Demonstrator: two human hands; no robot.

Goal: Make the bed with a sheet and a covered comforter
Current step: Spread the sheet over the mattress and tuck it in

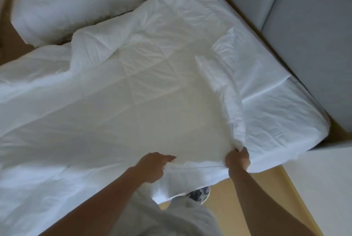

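A white quilted comforter (148, 87) lies spread over the bed, with a thin white cover (224, 76) bunched along its right side. A white sheet (282, 110) covers the mattress and shows at the right. My left hand (154, 165) grips the comforter's near edge together with a fold of cover fabric. My right hand (238, 159) pinches the comforter's near right corner, where the cover gathers. Loose white cover cloth (38, 140) lies rumpled across the left of the bed and hangs over the near edge.
Two white pillows (72, 1) lie at the far left. A grey upholstered wall or headboard (308, 26) runs along the right of the bed. A wooden floor (228, 207) and my shoe (200, 194) show below; a white surface (320, 188) stands at the near right.
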